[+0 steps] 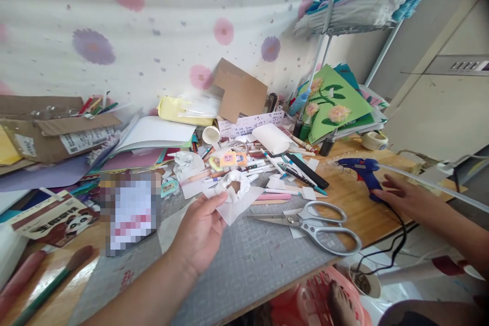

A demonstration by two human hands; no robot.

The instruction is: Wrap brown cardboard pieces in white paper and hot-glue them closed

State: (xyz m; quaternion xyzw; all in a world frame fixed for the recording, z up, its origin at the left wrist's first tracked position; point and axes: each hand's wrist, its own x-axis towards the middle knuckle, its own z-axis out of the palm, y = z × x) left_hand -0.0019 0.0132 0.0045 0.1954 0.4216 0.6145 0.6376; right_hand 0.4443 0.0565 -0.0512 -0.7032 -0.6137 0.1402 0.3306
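My left hand (200,229) pinches a small sheet of white paper (244,204) between thumb and fingers, above the grey cutting mat. On that sheet sits a crumpled, ruffled white paper ring (239,183) with a gap in its middle. At the right, my right hand (408,198) has its fingers stretched out and apart, the tips touching the handle of a blue hot glue gun (361,165). A long clear glue stick (431,178) runs out of the gun's back. Large grey-handled scissors (313,221) lie partly opened between my hands.
Pens and paper scraps crowd the mat (244,265) behind my left hand. A blurred-out phone-like device (132,214) stands at left, near a brush (57,280). Behind are a cardboard box (64,137), a tape roll (374,141) and a green flower card (336,102). A black cord hangs over the table edge.
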